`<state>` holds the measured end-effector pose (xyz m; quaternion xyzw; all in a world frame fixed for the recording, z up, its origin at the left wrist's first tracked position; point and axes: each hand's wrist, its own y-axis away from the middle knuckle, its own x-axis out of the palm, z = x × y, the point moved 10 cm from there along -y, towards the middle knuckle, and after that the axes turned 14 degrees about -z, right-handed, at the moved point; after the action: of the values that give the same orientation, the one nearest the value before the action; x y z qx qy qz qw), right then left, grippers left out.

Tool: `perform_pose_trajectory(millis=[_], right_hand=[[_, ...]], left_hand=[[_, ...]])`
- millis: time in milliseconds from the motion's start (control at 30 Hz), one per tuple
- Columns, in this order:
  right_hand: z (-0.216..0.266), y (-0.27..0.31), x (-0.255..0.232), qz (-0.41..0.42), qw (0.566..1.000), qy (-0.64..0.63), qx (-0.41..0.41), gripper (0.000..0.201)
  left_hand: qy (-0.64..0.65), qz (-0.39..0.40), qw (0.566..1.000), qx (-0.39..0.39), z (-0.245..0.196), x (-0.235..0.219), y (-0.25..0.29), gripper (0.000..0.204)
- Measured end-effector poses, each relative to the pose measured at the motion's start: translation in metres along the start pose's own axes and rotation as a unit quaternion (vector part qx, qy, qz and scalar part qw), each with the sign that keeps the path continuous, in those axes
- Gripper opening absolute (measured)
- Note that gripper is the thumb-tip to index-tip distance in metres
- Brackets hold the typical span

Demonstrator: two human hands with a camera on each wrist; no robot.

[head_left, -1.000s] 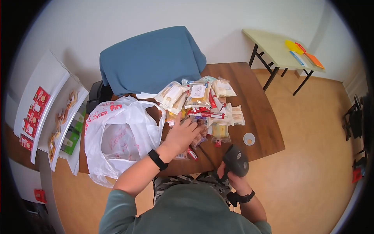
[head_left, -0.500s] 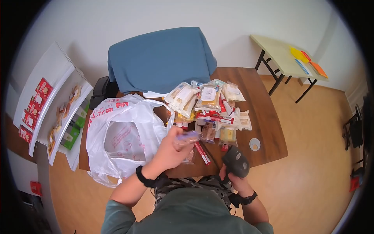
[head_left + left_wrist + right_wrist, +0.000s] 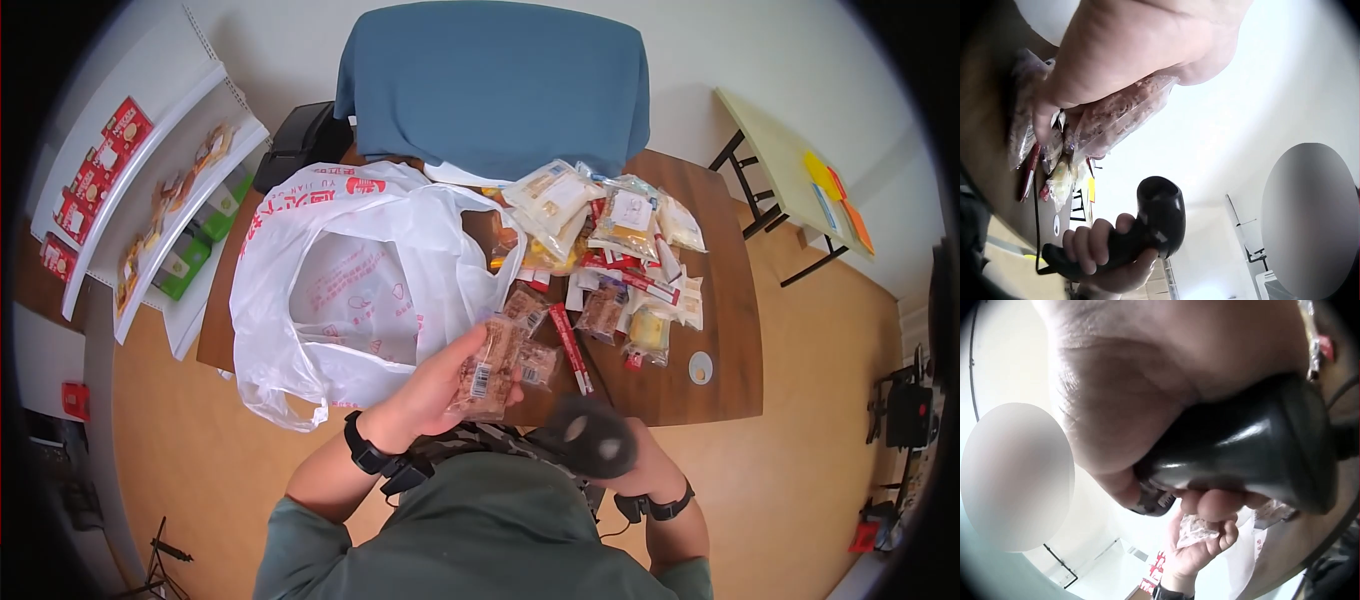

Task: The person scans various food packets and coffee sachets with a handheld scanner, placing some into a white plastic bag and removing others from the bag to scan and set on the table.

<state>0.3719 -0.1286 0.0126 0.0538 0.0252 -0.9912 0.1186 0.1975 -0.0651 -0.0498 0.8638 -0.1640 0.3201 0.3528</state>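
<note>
The left hand (image 3: 435, 392) holds a clear-wrapped reddish-brown snack packet (image 3: 490, 370) with a barcode, just above the table's front edge. In the left wrist view that packet (image 3: 1125, 115) lies under the palm. The right hand (image 3: 655, 462) grips a black handheld scanner (image 3: 590, 440) by its handle; its fingers wrap the handle in the left wrist view. Two similar brown packets (image 3: 538, 364) lie beside the held one, with a red stick pack (image 3: 571, 350) to their right. Further right is a heap of wrapped food (image 3: 630, 225).
A white plastic bag (image 3: 350, 290) stands open at the table's left. Behind is a blue cloth (image 3: 490, 80) over a bulky object, with a black device (image 3: 300, 145) beside it. Shelves with red boxes (image 3: 128, 125) stand left. A round disc (image 3: 701, 368) lies at the right.
The left hand has left the heap, picked up a packet and drawn it back toward the body. The scanner has turned and moved toward the packet. The head view has shifted.
</note>
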Motion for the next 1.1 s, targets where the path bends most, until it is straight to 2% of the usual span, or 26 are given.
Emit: perform_pose_trajectory(millis=[67,100,233,300,433,500,533,567,600,633,667,700,733,767,800,867,933,1100], right_hand=[[0.005,-0.004,0.028,0.082,0.993,0.084,-0.016,0.052],[0.002,-0.006,0.036,0.107,0.989,0.104,0.004,0.053],[0.007,-0.014,0.045,0.101,0.99,0.099,-0.003,0.054],[0.013,-0.018,0.04,0.059,0.997,0.057,-0.005,0.057],[0.007,-0.014,0.027,0.041,0.997,0.06,0.0,0.06],[0.005,-0.011,0.007,-0.043,0.999,0.026,0.0,0.06],[-0.001,-0.006,0.005,-0.047,0.999,0.026,0.002,0.06],[-0.015,-0.001,-0.007,-0.096,0.995,0.016,0.029,0.058],[-0.031,0.004,-0.02,-0.144,0.988,0.006,0.054,0.056],[-0.052,0.012,-0.027,-0.154,0.983,-0.047,0.084,0.05],[-0.057,0.013,-0.03,-0.158,0.983,-0.047,0.085,0.05],[-0.063,0.015,-0.035,-0.182,0.976,-0.07,0.096,0.046],[-0.067,0.016,-0.04,-0.205,0.968,-0.094,0.106,0.042],[-0.059,0.012,-0.039,-0.201,0.969,-0.109,0.09,0.033],[-0.059,0.009,-0.039,-0.204,0.969,-0.111,0.09,0.033],[-0.056,0.007,-0.038,-0.193,0.969,-0.134,0.076,0.027],[-0.058,0.006,-0.04,-0.2,0.968,-0.132,0.078,0.027],[-0.063,0.006,-0.043,-0.202,0.968,-0.133,0.073,0.027]], left_hand=[[-0.011,-0.009,1.0,-0.004,-0.004,-0.004,-0.002,0.052],[-0.024,-0.018,1.0,-0.007,-0.004,-0.007,-0.002,0.053],[-0.055,-0.033,0.998,-0.022,0.0,-0.009,0.0,0.052],[-0.052,-0.028,0.997,-0.046,0.006,-0.007,0.003,0.049],[-0.037,0.022,0.998,-0.036,-0.007,0.002,0.024,0.05],[-0.067,0.037,0.994,0.08,-0.034,0.002,0.042,0.054],[-0.068,0.04,0.994,0.076,-0.032,-0.002,0.049,0.054],[-0.106,-0.049,0.974,0.194,-0.055,-0.021,0.057,0.055],[-0.141,-0.136,0.93,0.31,-0.08,-0.037,0.069,0.058],[-0.142,-0.132,0.931,0.308,-0.086,-0.039,0.069,0.058],[-0.316,-0.233,0.821,0.415,-0.112,-0.043,0.083,0.059],[-0.469,-0.319,0.657,0.496,-0.133,-0.038,0.101,0.062],[-0.47,-0.317,0.657,0.496,-0.142,-0.044,0.098,0.062],[-0.584,-0.351,0.552,0.48,-0.151,-0.047,0.094,0.065],[-0.683,-0.377,0.433,0.452,-0.155,-0.049,0.089,0.068],[-0.687,-0.382,0.43,0.443,-0.156,-0.06,0.081,0.069],[-0.717,-0.381,0.422,0.404,-0.153,-0.071,0.069,0.07],[-0.725,-0.379,0.414,0.399,-0.146,-0.075,0.066,0.07]])
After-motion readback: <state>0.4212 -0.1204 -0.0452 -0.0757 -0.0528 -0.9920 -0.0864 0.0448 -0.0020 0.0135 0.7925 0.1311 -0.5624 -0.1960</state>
